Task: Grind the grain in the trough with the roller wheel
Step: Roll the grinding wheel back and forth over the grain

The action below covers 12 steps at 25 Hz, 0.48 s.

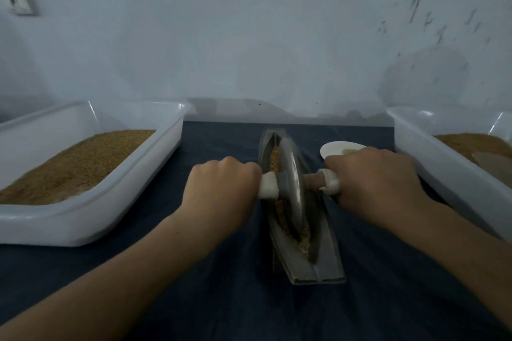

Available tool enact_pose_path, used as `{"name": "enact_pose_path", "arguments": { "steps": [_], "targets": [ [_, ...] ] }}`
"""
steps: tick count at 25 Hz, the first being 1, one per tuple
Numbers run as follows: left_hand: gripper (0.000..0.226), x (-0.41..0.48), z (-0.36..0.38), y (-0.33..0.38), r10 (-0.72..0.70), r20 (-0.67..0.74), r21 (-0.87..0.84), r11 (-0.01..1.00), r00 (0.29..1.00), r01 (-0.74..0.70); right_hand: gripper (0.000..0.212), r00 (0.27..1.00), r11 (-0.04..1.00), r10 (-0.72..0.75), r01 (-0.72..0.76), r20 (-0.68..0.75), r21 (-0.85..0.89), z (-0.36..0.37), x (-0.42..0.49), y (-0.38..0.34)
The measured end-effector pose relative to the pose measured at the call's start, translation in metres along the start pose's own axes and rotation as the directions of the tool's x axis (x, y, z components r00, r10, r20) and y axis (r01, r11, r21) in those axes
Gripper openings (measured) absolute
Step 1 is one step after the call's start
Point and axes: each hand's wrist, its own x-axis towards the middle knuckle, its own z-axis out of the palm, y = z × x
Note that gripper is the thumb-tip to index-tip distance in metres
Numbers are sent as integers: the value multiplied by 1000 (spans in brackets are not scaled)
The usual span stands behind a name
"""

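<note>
Two tubs point(83, 219) point(432, 158) flank the trough point(327, 266); probable saucer point(336, 146) behind right hand point(374, 177).

Trough point(329, 263) between left tub point(91, 216), right tub point(432, 158)

I logged trough point(318, 268) and roller wheel point(289, 174) dull grey, grain point(304, 246) golden tan, desk point(235, 299) dark blue, left tub point(83, 225) and right tub point(432, 152) white, wall point(249, 36) pale blue-grey, dark-speckled at right.

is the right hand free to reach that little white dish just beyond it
Likely yes, once it lets go: the right hand grips the handle of the roller wheel, but the white dish lies just beyond its knuckles with nothing between.
</note>
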Motion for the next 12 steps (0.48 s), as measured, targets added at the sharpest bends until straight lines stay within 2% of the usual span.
{"name": "enact_pose_path", "arguments": {
  "steps": [3, 5, 7, 8, 10, 12],
  "targets": [
    [10, 49, 24, -5, -105, 62, 12, 994, 993, 105, 27, 986, 991, 104, -113, 132, 70, 21, 53, -4],
    [15, 83, 24, -12, -105, 170, -2, 994, 980, 107, 16, 959, 981, 132, -163, 250, 105, 28, 80, -2],
    [19, 87, 18, -11, -51, 186, 12, 999, 981, 50, 15, 942, 972, 134, -186, 308, 143, 28, 74, 3],
    [17, 75, 19, -12, -17, 166, 13, 1000, 986, 15, 18, 956, 979, 111, -152, 273, 133, 28, 60, 5],
    [16, 35, 16, -15, 45, 92, -34, 999, 995, -42, 25, 998, 997, 11, -16, 67, 76, 18, 23, 6],
    [43, 4, 6, -26, 122, 26, -60, 991, 992, -120, 21, 994, 989, -71, 81, -80, 127, 3, -3, 9]
  ]
}}
